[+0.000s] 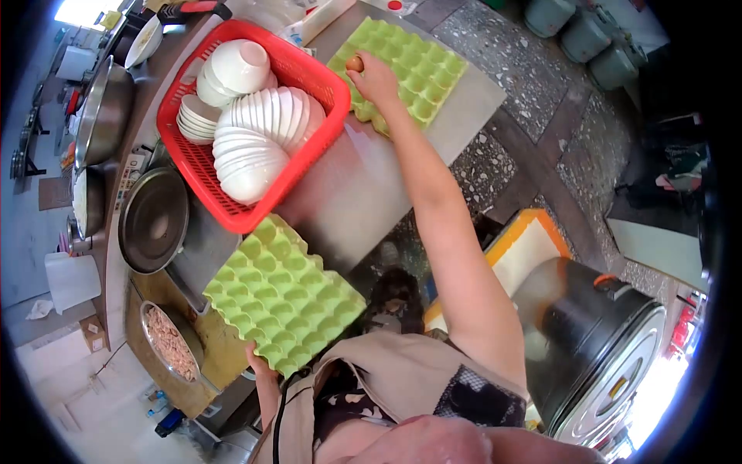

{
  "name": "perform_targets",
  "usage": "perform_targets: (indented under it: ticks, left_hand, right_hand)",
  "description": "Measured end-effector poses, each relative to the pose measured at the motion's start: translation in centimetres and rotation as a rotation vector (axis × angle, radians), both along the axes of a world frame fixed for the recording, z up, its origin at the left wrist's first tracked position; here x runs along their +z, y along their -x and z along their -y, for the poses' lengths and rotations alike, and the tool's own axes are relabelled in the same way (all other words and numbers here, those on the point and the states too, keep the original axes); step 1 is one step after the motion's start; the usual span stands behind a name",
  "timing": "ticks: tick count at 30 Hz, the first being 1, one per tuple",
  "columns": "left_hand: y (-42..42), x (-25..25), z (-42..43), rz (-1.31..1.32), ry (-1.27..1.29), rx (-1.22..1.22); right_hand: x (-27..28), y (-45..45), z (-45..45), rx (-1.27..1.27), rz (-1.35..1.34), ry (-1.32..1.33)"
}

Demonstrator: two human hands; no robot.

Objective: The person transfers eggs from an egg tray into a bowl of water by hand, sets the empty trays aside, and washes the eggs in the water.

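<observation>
My right hand (375,80) reaches far out, closed on a brown egg (355,64). It is over the left side of a green egg tray (421,66) lying on the metal tabletop. My left hand (263,363) grips the near edge of a second green egg tray (286,294), with most of its fingers hidden behind it. This tray is tilted and held close to my body, and its visible cups hold no eggs. Between the two trays stands a red plastic basket (336,97) with stacked white bowls (247,158) in it.
A dark round lid (154,220) and a bowl of minced-looking pinkish food (171,344) are on the left. A large metal pot (583,332) stands by my right side. Gas cylinders (591,39) stand on the speckled floor (533,69) beyond the metal table (348,201).
</observation>
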State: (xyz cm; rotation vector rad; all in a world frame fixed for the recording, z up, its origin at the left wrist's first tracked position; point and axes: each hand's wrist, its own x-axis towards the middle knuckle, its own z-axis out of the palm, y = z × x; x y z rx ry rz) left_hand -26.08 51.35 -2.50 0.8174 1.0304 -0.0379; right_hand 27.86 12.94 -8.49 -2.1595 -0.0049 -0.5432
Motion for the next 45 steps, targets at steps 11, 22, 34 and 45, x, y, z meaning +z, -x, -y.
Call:
perform_targets:
  ticks: [11,22,34,45]
  left_hand:
    - [0.1,0.3,-0.3,0.045,-0.073,-0.051]
    - [1.2,-2.2,-2.5,0.192,0.131,-0.483]
    - [3.9,-0.4,4.9,0.384,0.456,-0.515]
    - [11.4,0.1,24.8,0.388,0.667,-0.790]
  right_hand:
    - [0.5,-3.4,-0.3,0.081,-0.567,-1.277]
    - [8.3,37.8,6.1,0.351,-0.092,-1.619]
    - [3.8,84.9,4.9,-0.271,-0.003,-2.041]
    - [7.1,86.2,4.5,-0.289,-0.350,-1.635]
